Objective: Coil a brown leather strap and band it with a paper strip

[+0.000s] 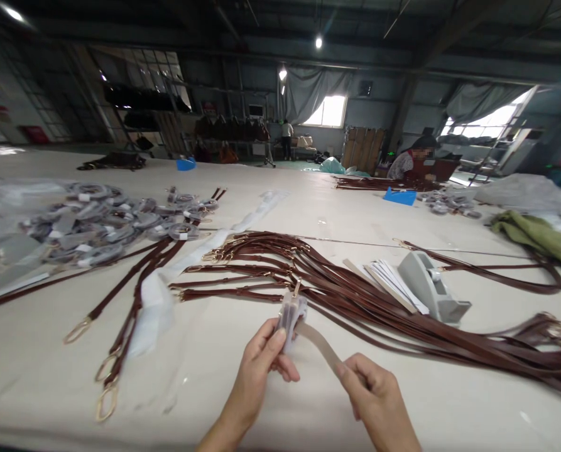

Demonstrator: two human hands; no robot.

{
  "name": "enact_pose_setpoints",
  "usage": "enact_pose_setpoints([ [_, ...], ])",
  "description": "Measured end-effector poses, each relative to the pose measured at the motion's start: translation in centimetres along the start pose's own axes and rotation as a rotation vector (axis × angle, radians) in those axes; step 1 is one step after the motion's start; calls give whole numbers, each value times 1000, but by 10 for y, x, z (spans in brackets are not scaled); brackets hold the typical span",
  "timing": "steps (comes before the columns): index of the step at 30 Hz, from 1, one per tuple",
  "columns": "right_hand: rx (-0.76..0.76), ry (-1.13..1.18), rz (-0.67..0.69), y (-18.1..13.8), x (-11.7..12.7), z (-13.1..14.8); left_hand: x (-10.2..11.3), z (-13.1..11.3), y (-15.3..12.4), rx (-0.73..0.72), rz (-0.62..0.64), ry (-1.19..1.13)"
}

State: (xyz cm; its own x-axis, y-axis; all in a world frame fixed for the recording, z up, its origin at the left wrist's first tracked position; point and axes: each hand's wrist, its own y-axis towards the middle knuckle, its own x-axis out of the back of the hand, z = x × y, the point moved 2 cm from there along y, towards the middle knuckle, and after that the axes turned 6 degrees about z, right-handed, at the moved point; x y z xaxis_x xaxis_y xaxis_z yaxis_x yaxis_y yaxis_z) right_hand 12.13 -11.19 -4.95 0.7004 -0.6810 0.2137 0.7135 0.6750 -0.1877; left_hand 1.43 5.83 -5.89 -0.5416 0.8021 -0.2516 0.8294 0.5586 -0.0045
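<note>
My left hand (264, 358) pinches a clear-wrapped strap end (292, 314) with a gold clasp, low in the middle of the view. My right hand (372, 392) grips a flat beige strip (320, 345) that runs from the wrapped end down to its fingers. Just beyond the hands lies a big bundle of brown leather straps (337, 282) with gold buckles, fanning to the right across the white table (214, 370).
A grey tape dispenser (431, 285) and a stack of white slips (393, 282) sit right of the bundle. Wrapped coiled straps (101, 220) are piled at left, loose straps (120, 314) lie nearer. A green cloth (539, 235) is far right. A person (414, 163) sits beyond.
</note>
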Motion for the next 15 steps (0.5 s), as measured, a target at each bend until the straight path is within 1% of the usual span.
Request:
enact_pose_setpoints([
  [3, -11, 28, -7, -5, 1, -1, 4, -2, 0, -21, -3, 39],
  [6, -20, 58, -5, -8, -3, -6, 4, -2, 0, -8, 20, 107],
  [11, 15, 159, -6, 6, -19, -15, -12, 0, -5, 17, 115, 206],
  [13, 3, 288, 39, 14, -27, -17, -19, 1, -9, 19, 183, 239],
  [15, -36, 513, 116, 18, -34, -16, -24, 2, -11, 29, 246, 269],
])
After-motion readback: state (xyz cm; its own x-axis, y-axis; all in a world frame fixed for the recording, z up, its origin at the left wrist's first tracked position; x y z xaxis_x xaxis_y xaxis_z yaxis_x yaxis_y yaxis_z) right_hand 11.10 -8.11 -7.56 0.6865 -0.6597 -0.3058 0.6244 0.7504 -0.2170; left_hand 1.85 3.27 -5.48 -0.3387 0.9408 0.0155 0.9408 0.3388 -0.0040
